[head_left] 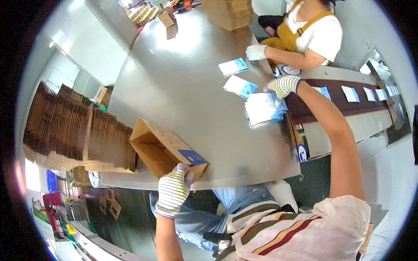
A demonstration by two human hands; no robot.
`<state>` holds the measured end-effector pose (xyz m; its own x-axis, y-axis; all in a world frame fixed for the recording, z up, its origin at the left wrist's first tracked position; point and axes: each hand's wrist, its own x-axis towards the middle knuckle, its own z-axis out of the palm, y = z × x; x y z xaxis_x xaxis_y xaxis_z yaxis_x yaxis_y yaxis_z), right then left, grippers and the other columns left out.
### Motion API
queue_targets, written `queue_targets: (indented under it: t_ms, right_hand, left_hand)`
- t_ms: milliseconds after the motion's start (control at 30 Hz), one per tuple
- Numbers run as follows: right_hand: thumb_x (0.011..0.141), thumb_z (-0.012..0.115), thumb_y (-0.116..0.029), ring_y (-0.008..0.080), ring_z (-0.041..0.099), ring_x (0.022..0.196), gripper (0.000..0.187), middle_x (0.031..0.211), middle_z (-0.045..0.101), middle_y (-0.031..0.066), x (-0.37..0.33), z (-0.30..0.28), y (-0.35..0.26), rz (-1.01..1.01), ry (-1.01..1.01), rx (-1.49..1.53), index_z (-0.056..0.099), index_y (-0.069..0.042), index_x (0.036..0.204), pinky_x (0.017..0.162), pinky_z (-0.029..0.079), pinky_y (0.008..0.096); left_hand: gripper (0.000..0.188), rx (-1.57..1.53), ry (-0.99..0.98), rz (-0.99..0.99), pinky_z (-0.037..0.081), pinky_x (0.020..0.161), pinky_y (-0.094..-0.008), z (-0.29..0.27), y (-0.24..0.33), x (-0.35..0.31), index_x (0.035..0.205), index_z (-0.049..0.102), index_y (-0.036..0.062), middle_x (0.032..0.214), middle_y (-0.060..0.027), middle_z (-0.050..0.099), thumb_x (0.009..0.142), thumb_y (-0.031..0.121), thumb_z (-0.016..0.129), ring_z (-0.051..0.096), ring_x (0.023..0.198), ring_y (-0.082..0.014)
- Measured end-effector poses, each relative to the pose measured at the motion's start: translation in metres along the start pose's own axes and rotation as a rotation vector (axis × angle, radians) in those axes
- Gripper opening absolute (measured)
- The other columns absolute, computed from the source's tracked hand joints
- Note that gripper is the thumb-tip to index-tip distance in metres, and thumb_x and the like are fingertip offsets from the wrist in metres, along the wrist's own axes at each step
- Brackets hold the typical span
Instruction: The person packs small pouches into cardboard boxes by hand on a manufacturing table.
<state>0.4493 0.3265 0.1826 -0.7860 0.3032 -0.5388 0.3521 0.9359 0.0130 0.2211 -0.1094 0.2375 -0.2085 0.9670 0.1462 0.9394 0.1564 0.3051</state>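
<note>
My left hand (173, 191), in a striped glove, is closed on the near edge of an open cardboard box (152, 152). The box lies tilted on the metal table's near left part, its open side toward me. My right hand (285, 87), also gloved, reaches to the table's right edge, fingers curled down on a fanned pile of white and blue packets (260, 108). Its fingertips are slightly blurred. Two smaller groups of packets lie just beyond, a nearer one (240, 86) and a farther one (233, 67).
Flattened cardboard boxes (78, 130) stand stacked at the left. A conveyor belt (335, 98) carrying spaced packets meets the metal table (196, 113) at the right. Beyond it a co-worker's gloved hand (256, 52) rests by the edge. More cardboard (228, 13) is piled at the far end.
</note>
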Motion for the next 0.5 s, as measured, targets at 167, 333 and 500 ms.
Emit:
queue_targets:
  t_ms: [167, 333, 500]
  right_hand:
    - [0.063, 0.070, -0.031, 0.0308, 0.063, 0.070, 0.040, 0.074, 0.064, 0.0207, 0.033, 0.025, -0.036, -0.097, -0.189, 0.111, 0.063, 0.006, 0.078, 0.064, 0.051, 0.0384]
    - [0.067, 0.064, -0.029, 0.0297, 0.053, 0.086, 0.053, 0.098, 0.056, 0.0193, 0.010, 0.037, -0.165, 0.086, 0.498, -0.061, 0.054, 0.006, 0.106, 0.079, 0.044, 0.0387]
    - [0.075, 0.056, -0.030, 0.0349, 0.052, 0.097, 0.067, 0.107, 0.052, 0.0232, 0.008, 0.059, -0.185, 0.104, 0.619, -0.332, 0.040, 0.002, 0.130, 0.093, 0.039, 0.0483]
  left_hand:
    - [0.015, -0.048, -0.038, -0.043, 0.049, 0.059, -0.0423, 0.010, -0.007, 0.002, 0.090, 0.056, 0.0027, 0.077, -0.0200, 0.063, 0.083, 0.015, 0.060, 0.061, 0.068, -0.0370]
    - [0.015, 0.052, -0.049, 0.001, 0.046, 0.054, -0.0404, 0.012, -0.007, 0.011, 0.086, 0.052, 0.0038, 0.070, -0.0147, 0.058, 0.081, 0.016, 0.059, 0.059, 0.060, -0.0317]
    - [0.015, -0.005, -0.091, 0.014, 0.046, 0.055, -0.0428, 0.017, -0.007, 0.024, 0.089, 0.054, 0.0032, 0.068, -0.0168, 0.059, 0.084, 0.017, 0.056, 0.058, 0.060, -0.0344]
